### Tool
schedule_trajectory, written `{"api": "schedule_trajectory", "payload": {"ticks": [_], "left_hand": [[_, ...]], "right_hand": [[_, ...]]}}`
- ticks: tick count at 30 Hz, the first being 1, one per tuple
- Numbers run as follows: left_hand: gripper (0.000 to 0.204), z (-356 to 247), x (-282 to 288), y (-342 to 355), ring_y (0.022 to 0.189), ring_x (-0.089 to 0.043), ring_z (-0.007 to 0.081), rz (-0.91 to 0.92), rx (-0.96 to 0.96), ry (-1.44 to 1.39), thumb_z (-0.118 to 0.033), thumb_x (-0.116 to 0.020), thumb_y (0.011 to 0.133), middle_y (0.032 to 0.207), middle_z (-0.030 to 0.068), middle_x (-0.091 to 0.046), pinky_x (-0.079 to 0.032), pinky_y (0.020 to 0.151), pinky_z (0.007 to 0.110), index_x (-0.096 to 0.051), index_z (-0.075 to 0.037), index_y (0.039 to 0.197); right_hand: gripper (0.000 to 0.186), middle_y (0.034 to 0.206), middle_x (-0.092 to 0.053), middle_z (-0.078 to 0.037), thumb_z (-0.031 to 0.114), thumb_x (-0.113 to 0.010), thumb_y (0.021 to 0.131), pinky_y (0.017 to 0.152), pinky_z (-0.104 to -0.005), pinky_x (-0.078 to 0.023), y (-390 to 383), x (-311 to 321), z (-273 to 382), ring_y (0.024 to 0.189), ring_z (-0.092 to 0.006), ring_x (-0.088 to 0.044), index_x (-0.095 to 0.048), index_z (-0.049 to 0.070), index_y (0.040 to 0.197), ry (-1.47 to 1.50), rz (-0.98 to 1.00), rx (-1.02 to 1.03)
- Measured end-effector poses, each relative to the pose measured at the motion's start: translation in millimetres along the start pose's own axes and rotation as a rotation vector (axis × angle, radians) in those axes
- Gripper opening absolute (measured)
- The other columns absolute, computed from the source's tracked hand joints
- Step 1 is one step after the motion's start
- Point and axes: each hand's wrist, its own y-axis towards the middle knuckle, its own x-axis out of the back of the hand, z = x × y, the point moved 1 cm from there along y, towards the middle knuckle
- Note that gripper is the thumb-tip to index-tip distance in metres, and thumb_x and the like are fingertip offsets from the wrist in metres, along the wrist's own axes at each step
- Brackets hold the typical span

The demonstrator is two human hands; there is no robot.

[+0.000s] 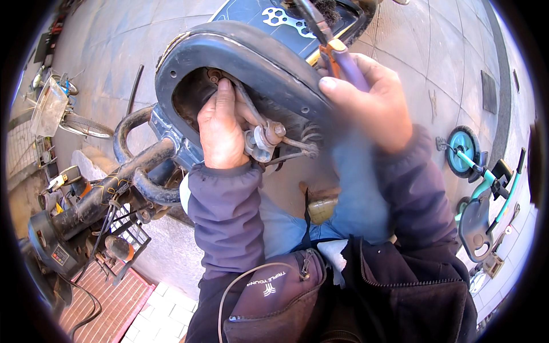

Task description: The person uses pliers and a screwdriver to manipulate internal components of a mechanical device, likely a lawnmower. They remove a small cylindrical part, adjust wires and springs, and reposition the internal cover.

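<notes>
A scuffed black oval housing (237, 54) with a recessed cavity fills the upper middle. My left hand (223, 128) reaches into it, fingers closed around a metal linkage (260, 137) with a bolt and nuts at its lower end. My right hand (377, 100), slightly blurred, grips a tool with purple-and-orange handles (349, 66), its metal end pointing up above the housing. A dark tubular frame (160, 151) with curved bars joins the housing's left side. Behind the housing, a silver multi-hole spanner (280, 20) lies on a dark deck (249, 12).
A bicycle (86, 123) stands on the paved floor (126, 40) at left, near a dark rod (137, 83). Handlebar gear (48, 246) is at lower left over a red grate (103, 297). A teal-wheeled scooter (469, 166) is at right. My legs in jeans (351, 200) are below the housing.
</notes>
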Motion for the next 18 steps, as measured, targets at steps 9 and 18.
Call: {"api": "schedule_trajectory", "payload": {"ticks": [9,18], "left_hand": [[0.034,3,-5,0,0.046,-0.055,0.0212,-0.042,0.158,-0.102,-0.028,-0.042,0.103,0.056,0.0129,-0.056,-0.049,0.045,0.033,-0.054,0.001,0.087],[0.035,17,6,7,0.049,-0.058,0.0213,-0.025,0.146,-0.096,-0.03,-0.043,0.103,0.058,0.0133,-0.058,-0.051,0.046,0.033,-0.054,0.001,0.091]], "right_hand": [[0.053,0.075,-0.058,-0.003,0.039,-0.082,0.076,0.065,-0.0275,-0.047,17,6,-12,0.071,-0.0098,-0.055,-0.065,-0.006,0.098,-0.188,0.177,-0.009],[0.051,0.068,-0.056,-0.003,0.044,-0.076,0.081,0.059,-0.0304,-0.045,25,11,-23,0.065,-0.0114,-0.054,-0.064,-0.005,0.09,-0.215,0.199,0.019]]}}
